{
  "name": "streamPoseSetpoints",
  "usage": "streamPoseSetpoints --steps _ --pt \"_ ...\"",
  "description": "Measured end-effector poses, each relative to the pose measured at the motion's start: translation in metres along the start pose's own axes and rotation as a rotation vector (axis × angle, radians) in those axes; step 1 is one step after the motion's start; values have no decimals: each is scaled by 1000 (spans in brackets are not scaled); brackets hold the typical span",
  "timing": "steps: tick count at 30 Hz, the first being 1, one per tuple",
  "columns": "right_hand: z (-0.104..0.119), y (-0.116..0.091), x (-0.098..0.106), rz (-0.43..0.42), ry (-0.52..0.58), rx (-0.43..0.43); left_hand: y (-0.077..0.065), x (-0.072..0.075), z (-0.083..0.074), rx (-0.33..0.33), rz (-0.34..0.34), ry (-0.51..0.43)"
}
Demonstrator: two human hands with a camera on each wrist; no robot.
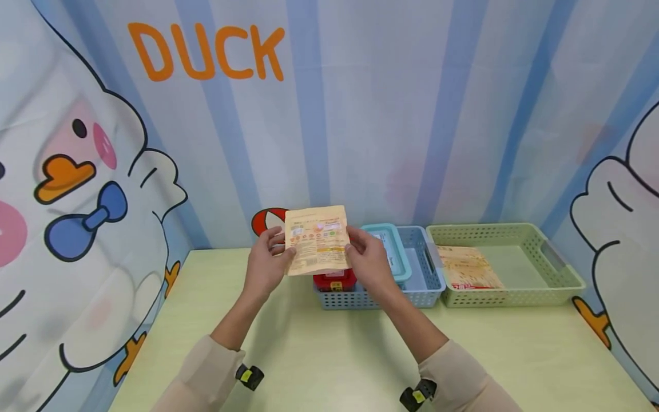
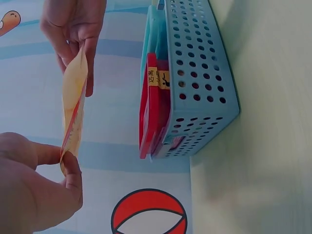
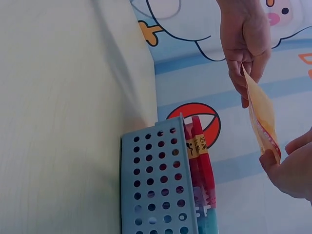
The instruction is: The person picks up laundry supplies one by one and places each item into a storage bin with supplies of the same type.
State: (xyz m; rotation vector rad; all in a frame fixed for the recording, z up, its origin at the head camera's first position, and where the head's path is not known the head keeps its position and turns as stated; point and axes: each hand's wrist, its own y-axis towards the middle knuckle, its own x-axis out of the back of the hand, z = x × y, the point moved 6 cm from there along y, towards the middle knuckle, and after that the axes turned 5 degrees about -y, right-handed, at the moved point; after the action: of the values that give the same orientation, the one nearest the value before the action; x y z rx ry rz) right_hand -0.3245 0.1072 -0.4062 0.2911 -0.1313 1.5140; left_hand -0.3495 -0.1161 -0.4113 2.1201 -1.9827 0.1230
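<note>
A cream-yellow food pouch point(image 1: 316, 240) covered in small print is held up in front of the blue basket. My left hand point(image 1: 266, 260) pinches its left edge between thumb and fingers. On the opposite edge my right hand point(image 1: 372, 260) grips it the same way. Seen edge-on in the left wrist view, the pouch point(image 2: 74, 107) bulges slightly and has a red stripe along one side. Below it, the blue perforated basket point(image 1: 381, 300) holds a red-lidded box point(image 1: 334, 281) and a teal-lidded container point(image 1: 393, 252). The pouch partly hides the red box.
To the right stands a pale green basket point(image 1: 535, 294) with a flat printed packet point(image 1: 468, 268) lying in its left part. Both baskets sit at the back of the light table point(image 1: 319, 355), against a striped curtain point(image 1: 376, 114) with duck drawings.
</note>
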Motion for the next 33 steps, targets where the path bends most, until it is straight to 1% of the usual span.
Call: streamPoseSetpoints --steps 2,5,11,14,18,24,28,33 --pt "0 1 4 -6 1 4 0 -4 1 15 20 -36" --pt "-3 3 9 -22 12 -8 1 -9 3 22 43 -46" --pt "-14 11 19 -42 37 -77 1 -21 6 39 56 -56" --pt "-17 13 24 -48 30 -90 1 -27 7 52 59 -62" --pt "-21 15 31 -51 9 -96 1 -34 6 66 65 -74" --pt "-24 17 47 -55 -6 -109 5 -49 1 67 90 -78" --pt "-20 17 54 -41 -22 -119 7 -57 -1 70 102 -73" --pt "-15 17 61 4 -22 -164 8 -63 -1 88 100 -63"
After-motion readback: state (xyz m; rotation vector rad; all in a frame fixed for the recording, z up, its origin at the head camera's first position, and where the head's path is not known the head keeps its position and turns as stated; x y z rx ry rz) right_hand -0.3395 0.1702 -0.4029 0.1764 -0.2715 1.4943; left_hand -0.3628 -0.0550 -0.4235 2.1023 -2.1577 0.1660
